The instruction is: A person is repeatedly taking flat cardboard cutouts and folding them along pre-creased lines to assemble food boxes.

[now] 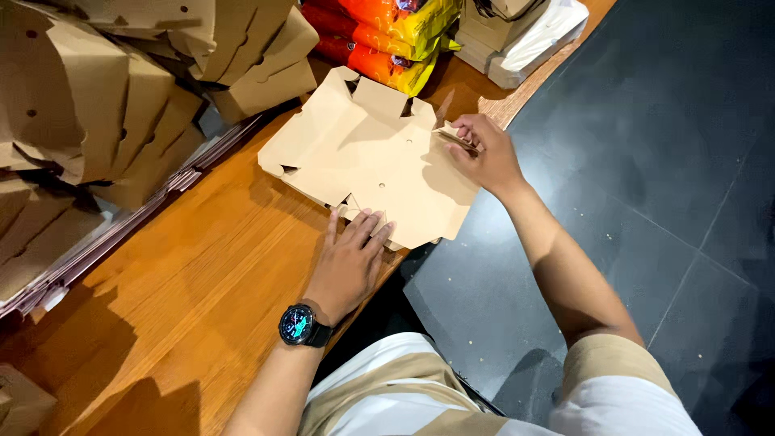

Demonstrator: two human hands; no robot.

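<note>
The fingers (462, 137) of the right hand (484, 153) are bent and pinch a small folded flap at the far right edge of the flat cardboard blank (371, 157). The fingers (363, 226) of the left hand (349, 262) lie straight and slightly spread, pressing flat on the near edge of the same blank; they grip nothing. On the left wrist sits a round black watch (299, 325) with a dark dial.

The blank is light brown card, matte and smooth, cut with notches, angled flaps and a few small round holes. It lies unfolded at the edge of the wooden worktop (194, 274), and its right part hangs a little over the edge above the dark tiled floor (662, 161). The worktop is orange-brown with a visible grain and a soft shine.

To the left stands a pile of folded cardboard boxes (89, 105) of the same brown card, with thin flat sheets (121, 230) under them. Behind the blank lie shiny red and yellow packets (387, 40), and beside them a white foam-like stack (537, 40).
</note>
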